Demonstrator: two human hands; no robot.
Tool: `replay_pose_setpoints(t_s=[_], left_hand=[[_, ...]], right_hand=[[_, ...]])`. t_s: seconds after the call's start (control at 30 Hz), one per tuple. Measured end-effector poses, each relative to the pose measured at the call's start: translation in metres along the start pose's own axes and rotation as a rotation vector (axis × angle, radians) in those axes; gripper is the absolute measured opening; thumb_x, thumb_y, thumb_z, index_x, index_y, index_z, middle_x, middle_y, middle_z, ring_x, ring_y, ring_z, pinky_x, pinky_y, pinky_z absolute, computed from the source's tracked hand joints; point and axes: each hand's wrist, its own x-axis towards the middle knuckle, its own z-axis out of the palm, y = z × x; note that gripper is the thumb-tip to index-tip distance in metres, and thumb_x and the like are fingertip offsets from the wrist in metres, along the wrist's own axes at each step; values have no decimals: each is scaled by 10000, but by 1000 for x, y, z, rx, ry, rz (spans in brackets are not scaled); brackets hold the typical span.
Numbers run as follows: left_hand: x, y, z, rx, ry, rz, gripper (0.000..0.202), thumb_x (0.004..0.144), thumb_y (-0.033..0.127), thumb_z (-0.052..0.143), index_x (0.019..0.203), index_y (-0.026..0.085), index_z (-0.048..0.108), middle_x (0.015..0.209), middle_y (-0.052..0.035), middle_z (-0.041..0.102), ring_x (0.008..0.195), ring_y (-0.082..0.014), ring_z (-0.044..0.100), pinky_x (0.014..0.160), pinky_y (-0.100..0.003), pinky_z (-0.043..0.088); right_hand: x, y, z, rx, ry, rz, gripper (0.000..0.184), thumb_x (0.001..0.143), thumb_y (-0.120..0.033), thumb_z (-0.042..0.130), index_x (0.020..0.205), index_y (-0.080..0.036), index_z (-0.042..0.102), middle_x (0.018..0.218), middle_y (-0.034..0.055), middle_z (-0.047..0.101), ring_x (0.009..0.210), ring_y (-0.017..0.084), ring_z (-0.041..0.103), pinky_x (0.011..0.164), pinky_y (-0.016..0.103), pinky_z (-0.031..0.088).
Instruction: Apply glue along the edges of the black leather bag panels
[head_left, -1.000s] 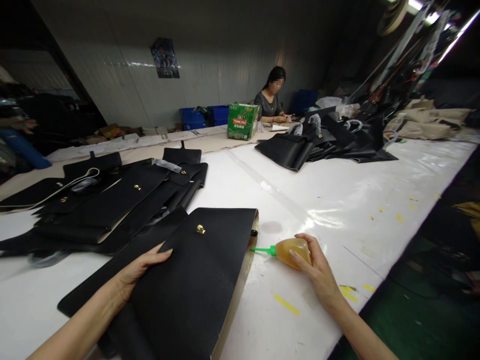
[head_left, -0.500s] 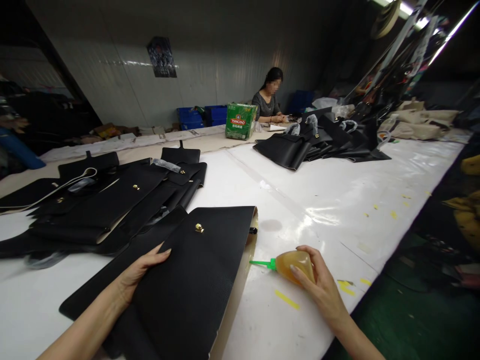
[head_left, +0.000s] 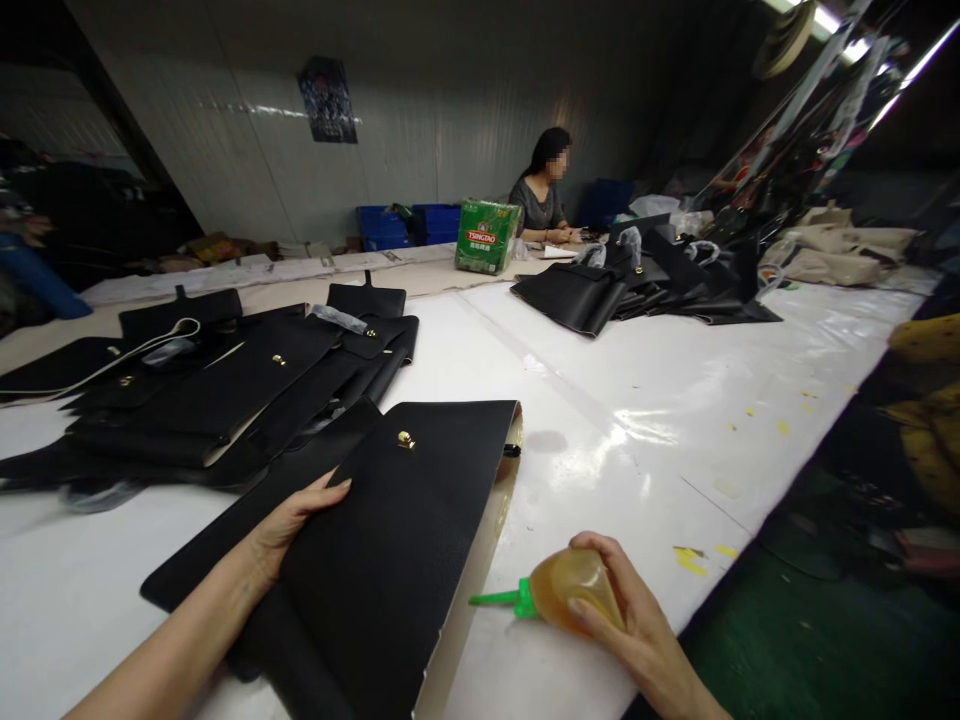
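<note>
My left hand lies flat, fingers stretched, on a black leather piece with a small brass stud and a pale underside along its right edge. My right hand is wrapped round an amber squeeze bottle with a green nozzle. The nozzle points left at the pale edge of the leather piece, close to it. Both rest over a white glossy table.
Several more black leather pieces lie spread at the left, another pile at the far right. A green carton stands at the far end, where another person sits. The table's right edge drops to a green floor.
My right hand has drawn the bottle back toward me along the leather's pale edge. My left hand stays flat on the leather.
</note>
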Motion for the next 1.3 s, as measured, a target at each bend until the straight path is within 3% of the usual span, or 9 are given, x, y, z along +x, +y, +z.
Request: replay_pose_setpoints(t_s=[0.2,0.4,0.57,0.73,0.93,1.13,1.3], left_hand=[[0,-4,-9,-38,-35,6,546,751,73,651,1269,147,495,910,-108,752,803,-270,718,709,-361,591],[-5,-1,-5,-59,-32,10,537,776,66,627,1288,136,480,945,-118,747,832,-263,713,740,-369,585],[-5,-2,-7,-74,-33,14,552,779,64,621,1304,138,467,916,-116,750,811,-256,716,733,-362,584],[-4,-4,-10,-90,-64,20,572,779,57,610,1321,122,441,920,-127,749,797,-254,715,741,-375,578],[-4,-4,-12,-84,-60,28,640,780,76,619,1374,146,389,902,-82,758,816,-246,714,746,-344,576],[-2,-6,-17,-76,-99,33,625,784,87,626,1366,152,410,940,-94,753,835,-258,711,750,-338,569],[-3,-5,-15,-61,-93,40,632,765,90,649,1352,146,422,911,-89,756,810,-256,716,734,-327,577]], right_hand=[[4,3,0,-66,236,17,439,816,-454,600,1172,-271,420,1108,52,528,962,243,568,829,324,468],[-13,-1,8,13,-57,23,424,848,-440,567,1207,-295,395,1153,43,517,1039,243,555,879,314,454],[-7,0,4,-62,146,15,422,839,-455,577,1184,-286,401,1137,41,509,1014,240,550,888,323,433],[-16,2,8,-35,-7,14,425,862,-450,549,1214,-286,376,1179,51,494,1097,246,516,929,320,417],[-7,4,1,-63,119,-9,435,843,-447,577,1196,-272,391,1138,60,500,1023,251,534,887,351,431],[-19,5,6,2,-28,-11,427,857,-425,560,1216,-278,381,1172,72,491,1094,261,516,920,350,433],[-2,5,1,-44,152,-47,439,825,-425,606,1187,-272,410,1168,70,481,1062,264,517,918,374,431]])
